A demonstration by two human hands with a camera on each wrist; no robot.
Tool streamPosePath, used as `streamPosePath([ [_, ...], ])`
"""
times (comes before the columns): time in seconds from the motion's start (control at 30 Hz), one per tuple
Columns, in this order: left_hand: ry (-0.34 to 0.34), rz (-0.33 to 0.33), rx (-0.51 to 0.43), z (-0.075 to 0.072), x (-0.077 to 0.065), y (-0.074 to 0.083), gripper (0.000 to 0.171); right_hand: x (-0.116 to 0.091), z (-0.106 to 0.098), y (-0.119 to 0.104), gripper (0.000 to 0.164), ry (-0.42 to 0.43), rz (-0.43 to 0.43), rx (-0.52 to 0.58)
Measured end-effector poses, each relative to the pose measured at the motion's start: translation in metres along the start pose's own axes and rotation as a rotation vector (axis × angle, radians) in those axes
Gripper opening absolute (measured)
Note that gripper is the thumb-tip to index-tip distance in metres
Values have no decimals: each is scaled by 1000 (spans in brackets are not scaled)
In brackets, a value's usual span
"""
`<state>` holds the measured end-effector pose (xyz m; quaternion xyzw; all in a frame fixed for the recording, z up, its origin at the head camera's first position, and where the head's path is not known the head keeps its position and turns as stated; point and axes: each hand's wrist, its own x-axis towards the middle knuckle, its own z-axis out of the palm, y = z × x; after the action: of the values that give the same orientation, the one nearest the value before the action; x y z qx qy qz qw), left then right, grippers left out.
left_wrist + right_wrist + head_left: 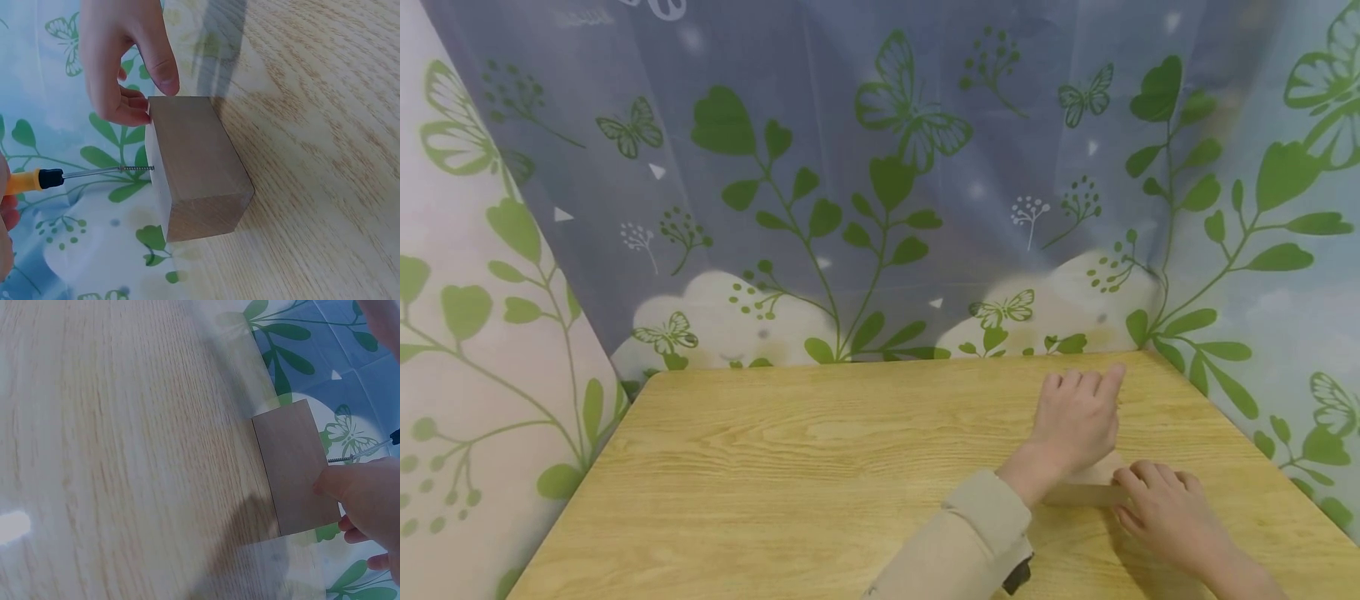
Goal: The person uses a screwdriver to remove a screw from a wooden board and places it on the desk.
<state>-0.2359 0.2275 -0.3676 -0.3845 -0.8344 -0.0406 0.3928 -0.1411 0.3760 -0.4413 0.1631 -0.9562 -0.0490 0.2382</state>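
My left hand (1073,421) grips the orange handle of a screwdriver (24,182), which has a black collar and a thin metal shaft. The shaft's tip meets the head of a threaded screw (137,168) standing in the top face of a wooden block (194,150). In the head view the left hand hides the screwdriver and part of the block. My right hand (1176,521) holds the block at its near right end, thumb on the side face and fingers over the top edge, as the right wrist view shows. The block rests on the table.
The wood-grain table (775,467) spreads out to the left of both hands. Behind it and along both sides hang curtains (820,192) printed with leaves and butterflies. A beige sleeve (958,533) covers the left forearm.
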Motion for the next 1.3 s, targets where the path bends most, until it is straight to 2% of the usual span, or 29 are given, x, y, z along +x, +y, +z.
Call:
streamPosePath([
  [0.1, -7, -5, -33, -1, 0, 0, 30, 1, 1, 1, 30, 12, -11, 3],
  [0.27, 4, -13, -51, -3, 0, -2, 24, 3, 2, 0, 29, 18, -15, 4],
  [0.4, -33, -30, -67, -4, 2, -4, 24, 6, 2, -2, 41, -2, -4, 1],
  [0.57, -73, -45, -68, -6, 4, -6, 21, 8, 1, -3, 41, -8, 4, -2],
  [0.97, -35, -47, -43, -4, -1, -1, 24, 2, 5, -5, 42, 12, 4, -5],
  [1.13, -20, -37, -40, -2, -2, 0, 27, 1, 7, -3, 35, 17, 0, 4],
  [1.2, -33, -35, -52, -3, -1, 0, 28, 0, 7, -1, 31, 28, -1, 11],
  [1.3, -78, -38, -87, -6, 0, 1, 29, -1, 7, 1, 33, 27, 0, 6],
])
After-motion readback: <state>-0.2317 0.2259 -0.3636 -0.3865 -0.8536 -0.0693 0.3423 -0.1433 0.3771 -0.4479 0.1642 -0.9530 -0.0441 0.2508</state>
